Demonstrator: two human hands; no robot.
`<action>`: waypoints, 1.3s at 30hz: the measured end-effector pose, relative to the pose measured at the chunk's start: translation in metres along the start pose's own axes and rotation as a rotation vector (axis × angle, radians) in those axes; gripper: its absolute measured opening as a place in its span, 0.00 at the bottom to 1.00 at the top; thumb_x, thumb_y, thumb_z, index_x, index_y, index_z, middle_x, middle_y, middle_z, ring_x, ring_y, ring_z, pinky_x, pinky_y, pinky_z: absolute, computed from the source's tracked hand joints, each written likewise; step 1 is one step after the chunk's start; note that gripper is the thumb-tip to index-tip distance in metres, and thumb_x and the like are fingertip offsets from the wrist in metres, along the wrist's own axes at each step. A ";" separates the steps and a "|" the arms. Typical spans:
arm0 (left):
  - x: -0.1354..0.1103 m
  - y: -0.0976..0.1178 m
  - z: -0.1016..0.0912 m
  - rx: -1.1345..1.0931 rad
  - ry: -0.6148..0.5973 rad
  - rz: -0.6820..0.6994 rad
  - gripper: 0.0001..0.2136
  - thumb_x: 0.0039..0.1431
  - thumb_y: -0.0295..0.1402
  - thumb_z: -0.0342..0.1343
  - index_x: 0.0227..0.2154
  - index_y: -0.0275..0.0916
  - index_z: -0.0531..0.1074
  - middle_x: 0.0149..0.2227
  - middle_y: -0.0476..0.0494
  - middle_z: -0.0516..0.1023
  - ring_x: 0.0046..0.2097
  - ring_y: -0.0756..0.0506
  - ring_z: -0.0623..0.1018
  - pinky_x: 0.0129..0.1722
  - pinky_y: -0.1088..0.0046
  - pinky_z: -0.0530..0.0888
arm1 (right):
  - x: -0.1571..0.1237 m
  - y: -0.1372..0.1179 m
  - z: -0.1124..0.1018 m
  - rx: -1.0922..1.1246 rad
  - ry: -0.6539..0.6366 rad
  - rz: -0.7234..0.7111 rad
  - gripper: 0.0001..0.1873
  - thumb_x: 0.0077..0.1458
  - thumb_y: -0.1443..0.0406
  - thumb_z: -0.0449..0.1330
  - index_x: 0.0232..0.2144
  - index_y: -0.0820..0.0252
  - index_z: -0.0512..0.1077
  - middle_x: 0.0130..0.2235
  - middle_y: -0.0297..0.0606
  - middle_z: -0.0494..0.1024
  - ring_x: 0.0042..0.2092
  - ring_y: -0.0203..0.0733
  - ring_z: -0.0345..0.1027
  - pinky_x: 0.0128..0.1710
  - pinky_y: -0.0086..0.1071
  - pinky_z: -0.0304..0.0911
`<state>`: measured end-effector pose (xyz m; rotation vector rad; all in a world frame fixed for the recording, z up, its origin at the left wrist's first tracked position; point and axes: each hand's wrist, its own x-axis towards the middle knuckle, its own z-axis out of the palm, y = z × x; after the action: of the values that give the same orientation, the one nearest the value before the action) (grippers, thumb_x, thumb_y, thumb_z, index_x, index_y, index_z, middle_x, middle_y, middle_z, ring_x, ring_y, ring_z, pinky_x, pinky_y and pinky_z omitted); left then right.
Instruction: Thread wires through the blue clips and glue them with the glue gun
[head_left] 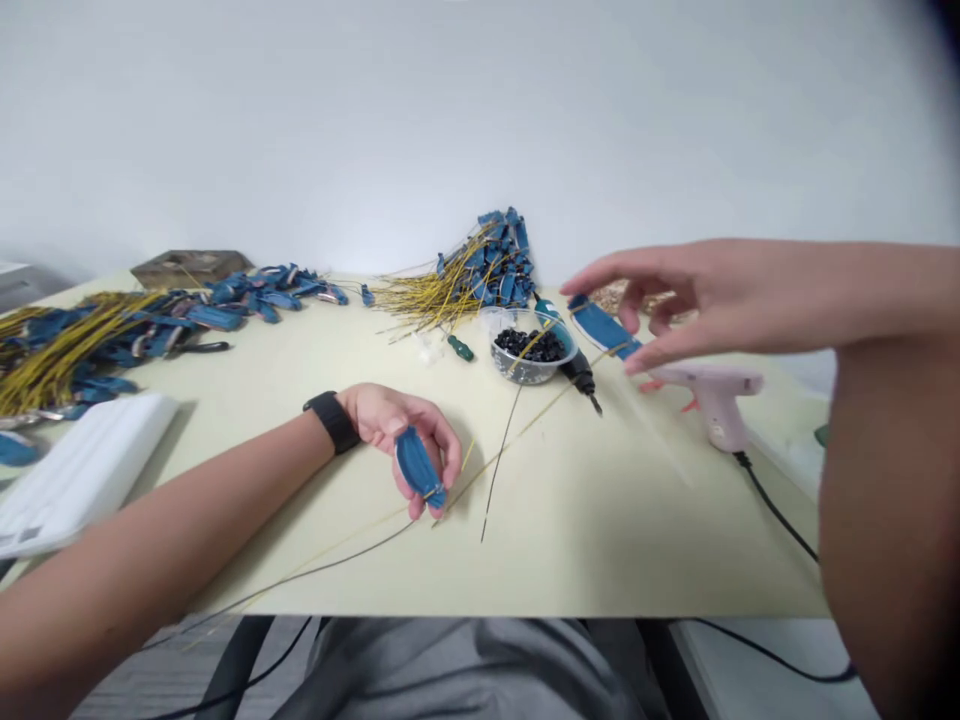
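Note:
My left hand (pixel 379 412), with a black band (pixel 331 422) at its wrist, holds a curved blue piece (pixel 418 464) above the front of the table. Yellow and dark wires trail from this piece toward the table's front edge. On the right, my right hand (pixel 701 295) grips a second blue piece (pixel 600 324) between thumb and fingertips, beside a round clear tub (pixel 517 376) of small black parts. A yellow wire (pixel 517 436) slants from that piece toward my left hand. A thin dark wire (pixel 493 478) also lies between the hands.
Blue pieces with yellow wires are heaped at the back (pixel 480 265) and left (pixel 97 335). A green-handled screwdriver (pixel 460 348) and a dark power driver (pixel 581 378) lie near the tub. A pink glue gun (pixel 724 400) with a cord stands right. A white slab (pixel 90 470) lies left.

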<state>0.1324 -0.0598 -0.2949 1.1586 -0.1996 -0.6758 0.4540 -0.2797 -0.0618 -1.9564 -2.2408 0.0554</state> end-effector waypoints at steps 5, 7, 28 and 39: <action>0.009 -0.009 -0.005 -0.026 -0.042 0.077 0.55 0.40 0.76 0.86 0.61 0.36 0.94 0.54 0.18 0.96 0.48 0.23 0.99 0.45 0.56 0.96 | 0.094 -0.008 -0.030 0.068 -0.051 -0.022 0.47 0.65 0.50 0.84 0.81 0.45 0.79 0.80 0.48 0.81 0.62 0.63 0.87 0.60 0.52 0.84; 0.014 -0.014 -0.009 -0.021 -0.085 0.105 0.55 0.40 0.76 0.86 0.60 0.36 0.94 0.54 0.18 0.96 0.48 0.22 0.99 0.46 0.55 0.96 | 0.129 -0.010 -0.034 0.085 -0.008 0.037 0.49 0.69 0.46 0.84 0.83 0.48 0.75 0.82 0.50 0.78 0.63 0.64 0.87 0.67 0.59 0.83; 0.013 0.004 0.004 0.020 -0.031 0.061 0.37 0.48 0.56 0.83 0.56 0.37 0.89 0.51 0.28 0.95 0.48 0.26 0.98 0.47 0.55 0.95 | 0.266 0.030 0.077 0.098 0.470 0.127 0.31 0.66 0.68 0.69 0.70 0.60 0.85 0.73 0.54 0.87 0.67 0.64 0.81 0.74 0.55 0.72; -0.003 0.016 0.022 0.224 0.317 -0.015 0.56 0.33 0.88 0.75 0.48 0.39 0.88 0.49 0.20 0.95 0.54 0.19 0.96 0.47 0.49 0.96 | 0.025 -0.077 0.120 0.490 0.041 -0.453 0.39 0.68 0.47 0.81 0.75 0.48 0.83 0.72 0.47 0.87 0.69 0.66 0.83 0.62 0.55 0.85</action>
<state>0.1259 -0.0713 -0.2716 1.4665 0.0026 -0.4818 0.3572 -0.2563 -0.1669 -1.1740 -2.3036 0.4517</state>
